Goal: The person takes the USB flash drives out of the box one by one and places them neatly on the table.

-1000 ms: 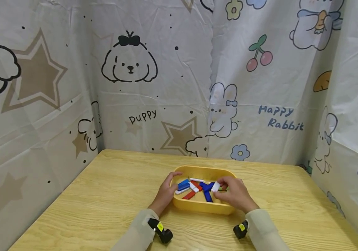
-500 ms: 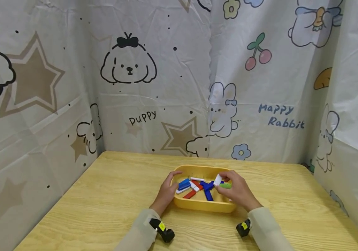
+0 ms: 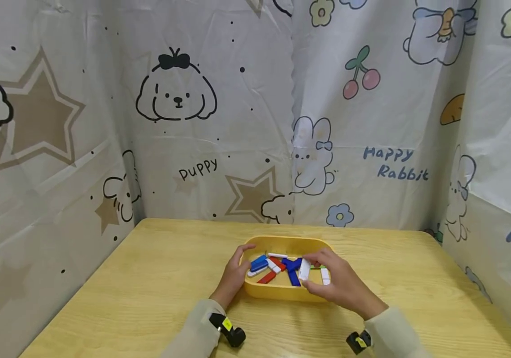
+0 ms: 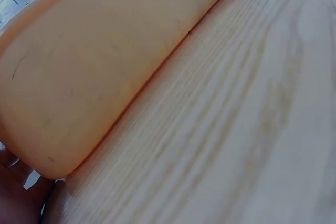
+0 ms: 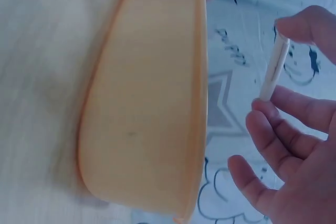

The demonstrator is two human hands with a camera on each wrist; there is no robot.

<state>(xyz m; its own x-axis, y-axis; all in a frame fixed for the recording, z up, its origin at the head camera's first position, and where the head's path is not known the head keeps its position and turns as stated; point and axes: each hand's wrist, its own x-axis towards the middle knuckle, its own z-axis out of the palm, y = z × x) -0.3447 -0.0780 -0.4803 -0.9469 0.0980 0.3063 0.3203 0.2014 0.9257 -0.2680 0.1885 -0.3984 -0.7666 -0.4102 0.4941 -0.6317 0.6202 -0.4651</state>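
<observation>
My right hand (image 3: pixel 342 281) pinches a flat white rectangular block (image 3: pixel 304 269) between thumb and fingertips, over the right half of a yellow plastic bin (image 3: pixel 282 293). In the right wrist view the white block (image 5: pixel 274 68) shows its narrow edge, with the thumb at one end and fingers at the other. The left hand (image 3: pixel 232 274) grips the bin's left end, thumb over the rim. Inside the bin lie blue pieces (image 3: pixel 293 267) joined in a Y shape, a red strip (image 3: pixel 267 277), lighter blue pieces (image 3: pixel 258 262) and a white piece (image 3: pixel 325 276). A green piece (image 3: pixel 317 267) is mostly hidden by the right hand.
The bin stands on a light wooden table (image 3: pixel 170 278). Printed curtains (image 3: pixel 219 124) enclose the table at the back and both sides. Black wrist cameras (image 3: pixel 236 336) are strapped to both sleeves.
The right hand rose slightly with the white block, then came down, turning it more upright. A green piece beside the thumb half a second ago is now mostly hidden behind the fingers. The left hand keeps its grip.
</observation>
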